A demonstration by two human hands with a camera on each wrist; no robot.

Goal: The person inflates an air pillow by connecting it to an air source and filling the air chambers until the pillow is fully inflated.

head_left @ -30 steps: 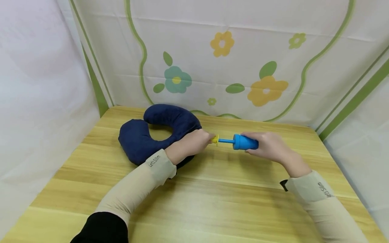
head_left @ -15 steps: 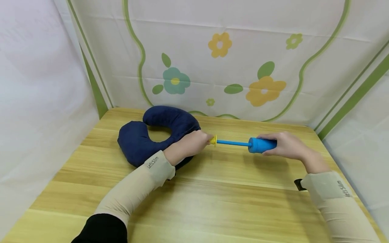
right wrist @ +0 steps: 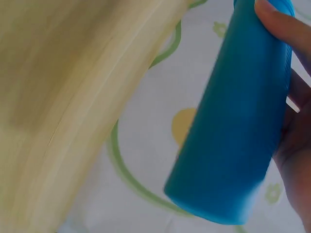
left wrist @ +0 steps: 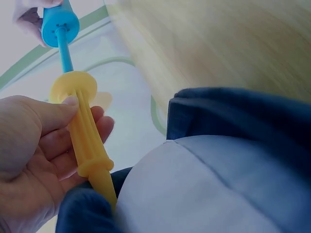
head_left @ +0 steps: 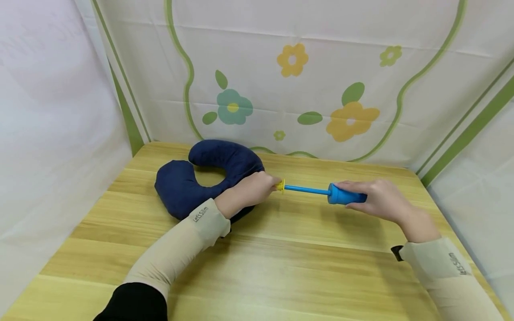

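A navy U-shaped neck pillow [head_left: 176, 189] lies at the left of the table. Over its right end, my left hand [head_left: 253, 189] grips the yellow handle [left wrist: 86, 126] of a hand pump, thumb on one side and fingers behind. The yellow tapered tip runs down into the opening of the navy cover, where a pale inner bladder [left wrist: 170, 194] shows; the tip's very end is hidden. A thin blue rod [head_left: 307, 190] stands well out of the blue pump barrel [right wrist: 233, 121]. My right hand [head_left: 383, 200] holds that barrel above the table, nearly level.
The wood-grain table [head_left: 257, 276] spreads under both arms. A white flowered cloth [head_left: 257, 67] hangs along its back edge, with plain white cloth [head_left: 52, 133] at the sides.
My right hand has moved right with the barrel, so more of the rod shows than a second ago; over the last half second it barely moves. My left hand keeps its place.
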